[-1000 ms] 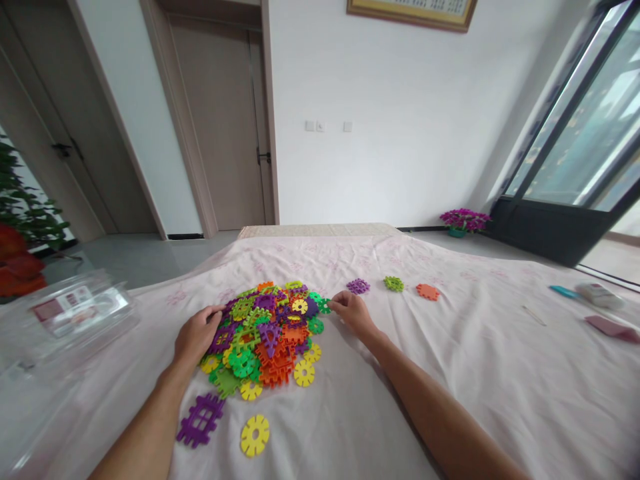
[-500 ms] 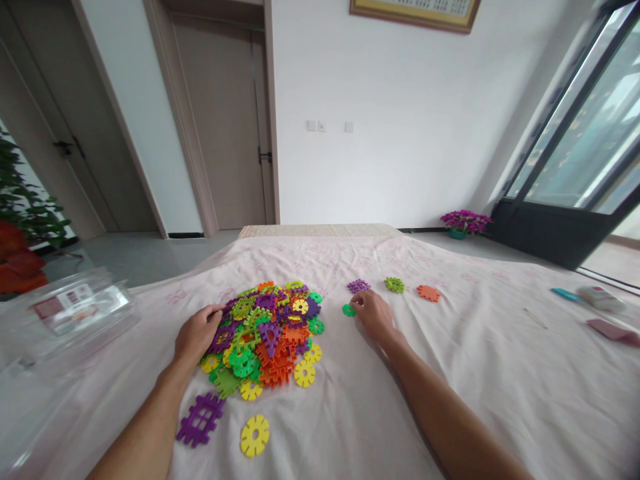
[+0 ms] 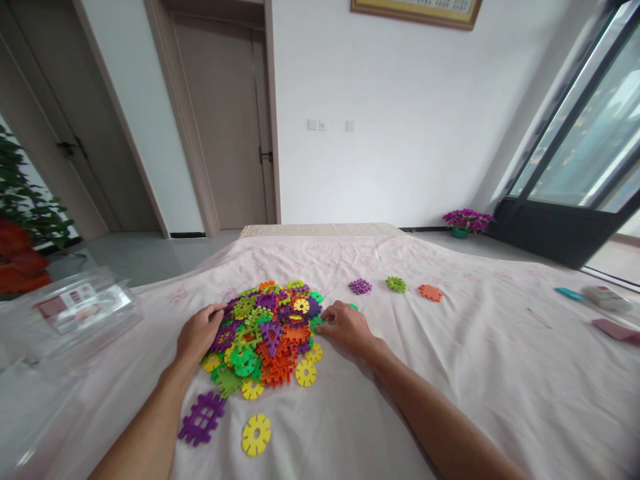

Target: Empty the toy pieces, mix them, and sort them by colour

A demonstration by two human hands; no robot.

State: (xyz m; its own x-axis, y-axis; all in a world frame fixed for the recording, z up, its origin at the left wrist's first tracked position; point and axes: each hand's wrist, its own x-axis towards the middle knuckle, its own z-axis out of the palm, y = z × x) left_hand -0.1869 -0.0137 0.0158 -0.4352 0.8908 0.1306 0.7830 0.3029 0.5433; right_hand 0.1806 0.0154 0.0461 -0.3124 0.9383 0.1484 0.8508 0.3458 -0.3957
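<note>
A mixed pile of interlocking plastic building pieces, in purple, orange, green and yellow, lies on the cloth between my hands. My left hand rests against the pile's left edge, fingers reaching onto it and holding no piece that I can see. At the right edge, my right hand has its thumb and forefinger apart beside a green notched disc. Another green disc peeks out behind that hand. Beyond it, a purple piece, a lime piece and an orange piece lie in a row.
A purple square piece and a yellow disc lie in front of the pile. Clear plastic packaging stands at the left. A blue item, a small packet and a pink item lie far right.
My right hand has moved left from the small green disc, which stays on the cloth, to the pile's right edge. My left hand has stayed at the pile.
</note>
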